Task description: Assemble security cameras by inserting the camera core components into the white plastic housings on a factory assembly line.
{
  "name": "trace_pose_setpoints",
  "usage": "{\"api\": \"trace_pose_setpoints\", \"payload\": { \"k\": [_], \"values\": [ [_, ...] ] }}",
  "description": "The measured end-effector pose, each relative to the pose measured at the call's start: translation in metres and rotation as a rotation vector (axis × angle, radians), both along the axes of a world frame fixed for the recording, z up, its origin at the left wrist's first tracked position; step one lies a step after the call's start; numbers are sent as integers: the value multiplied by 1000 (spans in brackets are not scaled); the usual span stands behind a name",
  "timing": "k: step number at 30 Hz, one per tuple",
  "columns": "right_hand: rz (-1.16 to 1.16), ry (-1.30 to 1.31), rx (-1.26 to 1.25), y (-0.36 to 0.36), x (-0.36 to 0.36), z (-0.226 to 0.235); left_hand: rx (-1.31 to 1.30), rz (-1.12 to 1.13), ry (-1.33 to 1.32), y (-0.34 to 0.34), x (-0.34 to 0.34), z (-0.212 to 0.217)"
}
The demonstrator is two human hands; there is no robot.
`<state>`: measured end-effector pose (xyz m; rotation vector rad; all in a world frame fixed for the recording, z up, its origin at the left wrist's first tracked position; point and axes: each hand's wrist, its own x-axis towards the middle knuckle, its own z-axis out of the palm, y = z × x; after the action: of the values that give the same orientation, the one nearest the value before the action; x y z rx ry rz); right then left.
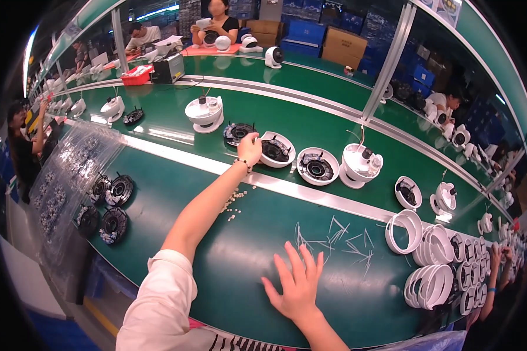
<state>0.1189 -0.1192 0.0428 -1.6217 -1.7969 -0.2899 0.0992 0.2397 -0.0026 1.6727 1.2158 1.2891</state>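
My left hand point(250, 148) reaches out to the far strip of the bench, its fingers curled. It sits between a black round part with prongs point(235, 133) and a white oval housing point(288, 164) with a black insert. Whether it grips either one, or something small, is hidden. Over the near green work surface, my right hand point(297, 286) is spread open and holds nothing. Beyond its fingertips lie thin clear strips point(334, 233). Small pale pieces point(233, 206) are scattered beside my left forearm.
Black round parts point(120, 189) lie at left beside a clear plastic sheet of small components point(61, 175). More white housings point(318, 175) and a white camera body point(360, 169) line the far strip. White rings point(433, 244) are stacked at right. Other people work around the bench.
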Motion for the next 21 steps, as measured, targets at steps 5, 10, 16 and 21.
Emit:
{"api": "trace_pose_setpoints", "payload": {
  "k": [5,10,16,21],
  "values": [
    [-31,3,14,-4,-2,3,396,233,457,21,-17,55],
    [-4,25,23,3,-4,-2,154,206,824,85,-39,23],
    [-97,38,0,0,7,1,34,151,814,85,-11,7],
    [-160,101,120,8,32,12,19,82,398,80,-56,23]
  ]
}}
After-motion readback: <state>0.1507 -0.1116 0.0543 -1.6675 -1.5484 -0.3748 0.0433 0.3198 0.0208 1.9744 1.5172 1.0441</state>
